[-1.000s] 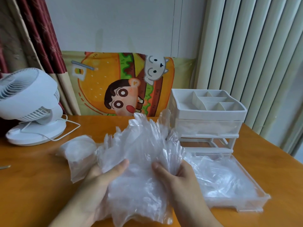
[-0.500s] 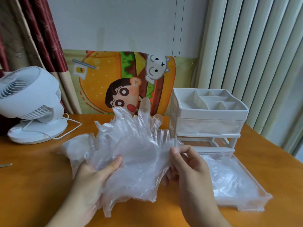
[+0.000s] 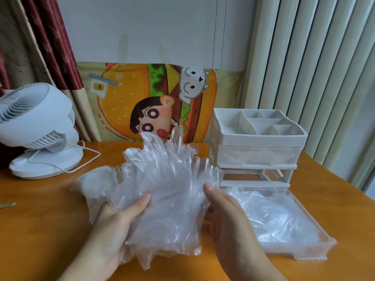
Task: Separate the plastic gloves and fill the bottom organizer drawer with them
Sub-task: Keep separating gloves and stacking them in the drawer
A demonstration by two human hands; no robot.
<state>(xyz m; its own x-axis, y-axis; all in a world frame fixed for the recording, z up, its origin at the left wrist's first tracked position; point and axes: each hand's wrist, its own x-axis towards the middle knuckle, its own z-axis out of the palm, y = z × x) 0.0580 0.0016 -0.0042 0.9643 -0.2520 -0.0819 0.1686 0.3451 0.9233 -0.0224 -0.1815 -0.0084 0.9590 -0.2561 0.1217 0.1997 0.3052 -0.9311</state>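
A crinkled bunch of clear plastic gloves (image 3: 168,191) is held up above the desk, glove fingers fanning upward. Right of it, the clear bottom drawer (image 3: 313,249) lies pulled out in front of the white organizer (image 3: 257,142), with what looks like more loose gloves (image 3: 272,216) heaped inside.

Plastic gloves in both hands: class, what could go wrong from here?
1. The plastic gloves cling in one crumpled bunch between left hand and right hand, so several may go in unseparated.
2. The bottom drawer sits pulled out near the right hand; a sweep could knock it.
3. Loose film already inside may spill over its low wall.
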